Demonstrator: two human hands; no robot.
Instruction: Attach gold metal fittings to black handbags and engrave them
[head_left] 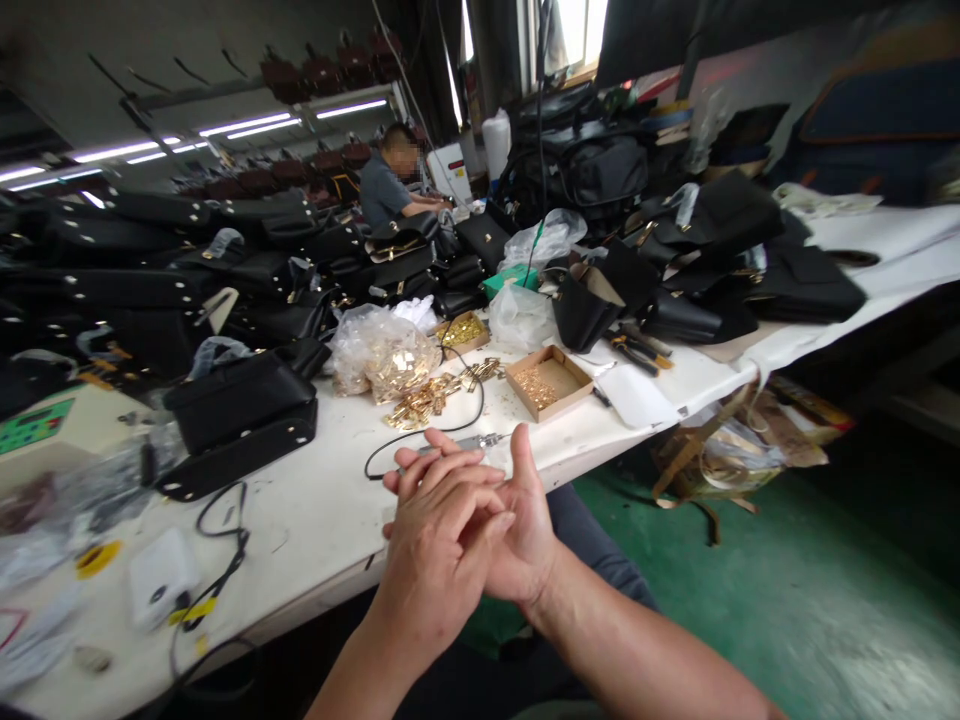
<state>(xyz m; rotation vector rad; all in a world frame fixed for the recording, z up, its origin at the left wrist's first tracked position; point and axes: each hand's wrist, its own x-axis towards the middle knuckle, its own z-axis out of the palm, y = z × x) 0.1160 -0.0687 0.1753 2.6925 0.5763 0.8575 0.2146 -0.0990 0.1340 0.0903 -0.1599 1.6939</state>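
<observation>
My left hand (442, 540) lies across the palm of my right hand (529, 530), just off the front edge of the table. The right palm is turned up with its thumb stretched out to the side, and the left fingers lie over it, slightly bent. Neither hand shows a thing in it, though the space between the palms is hidden. Right behind the fingers, a grey corded electric screwdriver (472, 442) rests on the white table (337, 500). Gold metal fittings (427, 402) are heaped beyond it, near a cardboard box (551, 385) of small copper-coloured pieces.
Black leather bags (240, 405) crowd the left and back. A plastic bag of fittings (386, 350) stands mid-table. Pliers (637, 350) lie to the right. A white device (161, 575) and cables are at front left. Across the table sits another person (386, 185).
</observation>
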